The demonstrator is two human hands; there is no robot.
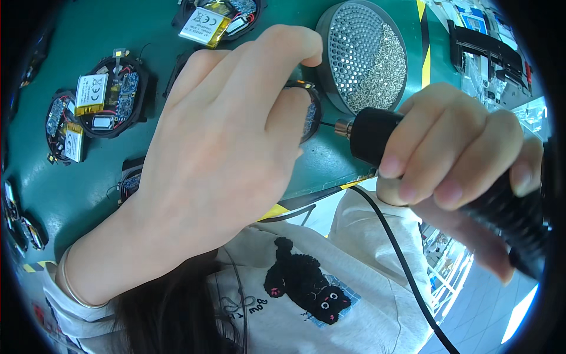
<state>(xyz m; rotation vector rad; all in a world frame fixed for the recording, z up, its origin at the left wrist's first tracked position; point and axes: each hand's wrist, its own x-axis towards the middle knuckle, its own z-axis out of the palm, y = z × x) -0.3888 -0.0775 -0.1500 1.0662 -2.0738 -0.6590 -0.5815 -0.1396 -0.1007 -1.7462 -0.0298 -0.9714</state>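
My right hand [454, 147] is wrapped round a black electric screwdriver [375, 137]. Its thin bit points left and reaches the edge of a round black device housing [312, 112] with a circuit board inside. My left hand [230, 118] covers most of that housing, its fingers bent over and around it, so the fingertips are largely hidden. Just beyond, close to both hands, stands a round tray of small silver screws [380, 68]; the screws lie heaped on the right side of its perforated plate.
On the green mat [177, 23] lie several open round housings [112, 97] with batteries and boards, one at the top [218, 20]. A black cable [392, 236] hangs past the mat's striped near edge. A black device [486, 53] and plastic bags are at the far right.
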